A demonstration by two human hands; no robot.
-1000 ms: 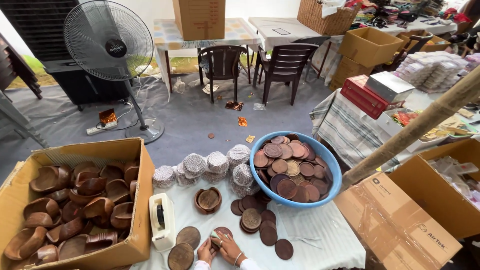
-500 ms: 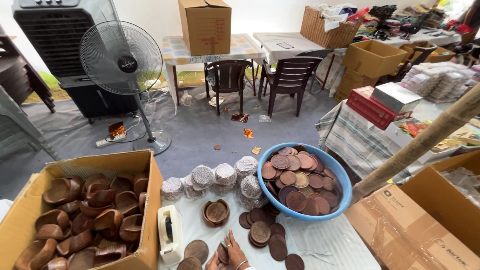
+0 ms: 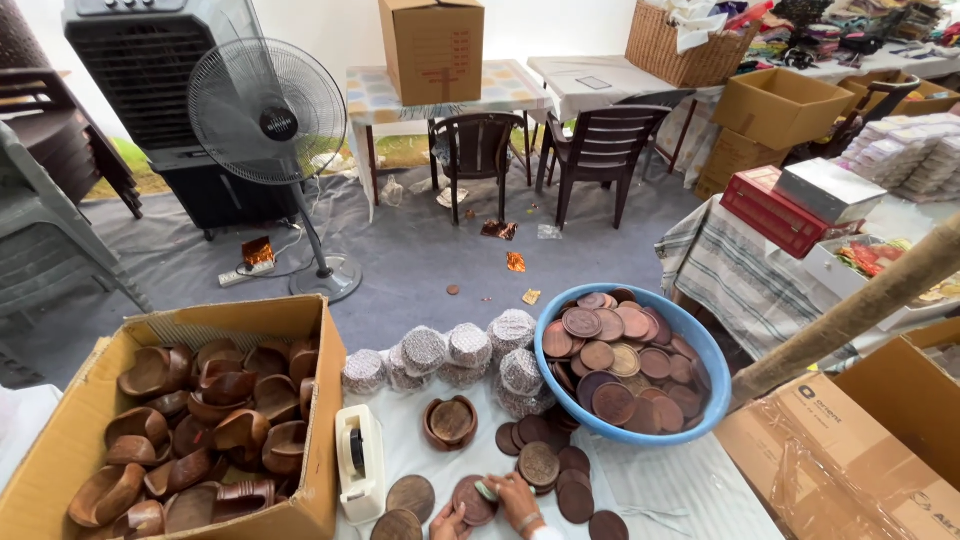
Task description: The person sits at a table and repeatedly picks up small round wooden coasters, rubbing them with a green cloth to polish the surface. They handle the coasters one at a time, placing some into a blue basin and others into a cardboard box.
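At the near edge of the table [image 3: 680, 490], both hands meet over one brown wooden disc [image 3: 470, 500]. The right hand [image 3: 515, 497] lies on the disc with its fingers curled down, pressing a small pale object [image 3: 487, 491] against it. The left hand [image 3: 447, 521] is half cut off by the picture's bottom edge; its fingers touch the disc's lower left rim, though how firmly they close I cannot tell. More discs [image 3: 545, 465] lie flat and overlapping just beyond and to the right of the hands, and two single ones [image 3: 410, 497] sit to the left. Beside those stands a white tape dispenser [image 3: 358, 462]. Behind the hands rests a round wooden holder [image 3: 450, 422] with a disc inside. Farther back, wrapped stacks [image 3: 450, 352] stand in a row. A blue basin [image 3: 632, 362] heaped with discs sits toward the right. On the table's left end, an open cardboard box [image 3: 240, 318] holds many curved wooden holders. Past the far edge stands a pedestal fan [image 3: 268, 112].
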